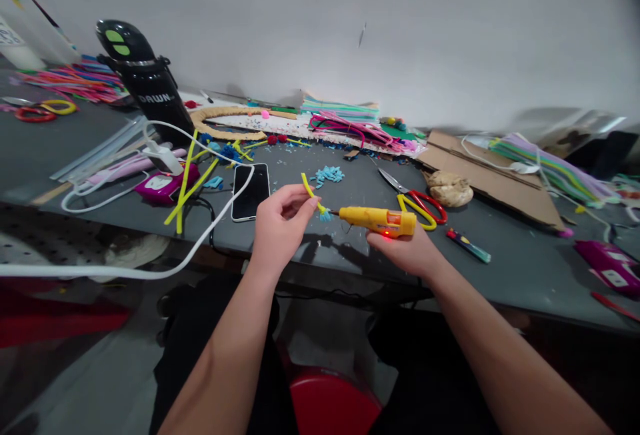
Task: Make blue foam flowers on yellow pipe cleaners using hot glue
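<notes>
Between the thumb and fingers of my left hand (284,216) is a yellow pipe cleaner (307,185), with small light-blue pieces (325,215) clustered at its lower end. My right hand (407,251) is wrapped round a yellow hot glue gun (375,219) with a red light glowing on its side. The gun's nozzle points left and is at or very near the blue cluster; I cannot tell whether they touch. Just beyond my hands, a small heap of light-blue pieces (328,175) lies on the grey table (300,248).
A smartphone (251,192) lies left of my left hand, near a white cable (215,225) and a black bottle (150,88). Scissors (417,199), a utility knife (469,245) and cardboard (493,178) are to the right. Pink pipe cleaners (345,128) lie at the back.
</notes>
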`<state>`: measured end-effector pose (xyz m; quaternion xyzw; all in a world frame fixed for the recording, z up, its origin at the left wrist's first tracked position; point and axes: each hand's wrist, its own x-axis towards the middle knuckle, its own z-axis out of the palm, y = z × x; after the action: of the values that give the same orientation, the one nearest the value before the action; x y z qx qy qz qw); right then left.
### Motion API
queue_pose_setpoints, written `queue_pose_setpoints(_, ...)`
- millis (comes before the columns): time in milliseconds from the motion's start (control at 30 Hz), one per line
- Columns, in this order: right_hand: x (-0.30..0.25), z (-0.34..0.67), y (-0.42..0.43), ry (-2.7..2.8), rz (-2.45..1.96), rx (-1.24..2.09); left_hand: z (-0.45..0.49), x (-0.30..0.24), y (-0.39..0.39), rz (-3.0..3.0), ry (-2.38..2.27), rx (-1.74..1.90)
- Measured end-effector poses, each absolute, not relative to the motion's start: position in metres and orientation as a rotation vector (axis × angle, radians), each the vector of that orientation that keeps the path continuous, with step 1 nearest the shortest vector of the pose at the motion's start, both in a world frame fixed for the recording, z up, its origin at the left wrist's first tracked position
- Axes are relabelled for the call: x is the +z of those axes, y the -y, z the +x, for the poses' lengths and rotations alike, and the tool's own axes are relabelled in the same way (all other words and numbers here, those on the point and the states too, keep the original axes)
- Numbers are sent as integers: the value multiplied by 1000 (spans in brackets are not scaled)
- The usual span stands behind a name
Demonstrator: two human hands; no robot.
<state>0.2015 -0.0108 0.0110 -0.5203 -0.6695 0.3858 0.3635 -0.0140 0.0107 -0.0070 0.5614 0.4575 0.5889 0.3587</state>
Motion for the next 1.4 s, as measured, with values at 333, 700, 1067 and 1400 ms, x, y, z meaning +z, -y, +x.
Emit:
queue_pose_setpoints(333, 9, 217, 6, 1692, -1447, 913, -15, -7, -12, 1334, -1164, 1559)
queue_pose_setpoints(700, -27, 246, -56, 1624, -1648, 142, -11, -6, -10, 1301, -1041, 1549)
queue_pose_setpoints(1067, -5, 255, -60, 1738, -1380, -173, -12, -6, -8, 1276, -1075, 1540)
queue_pose_setpoints(1400, -5, 155, -101, 2393, -1833, -46, -11, 1, -8, 1246, -1050, 1547)
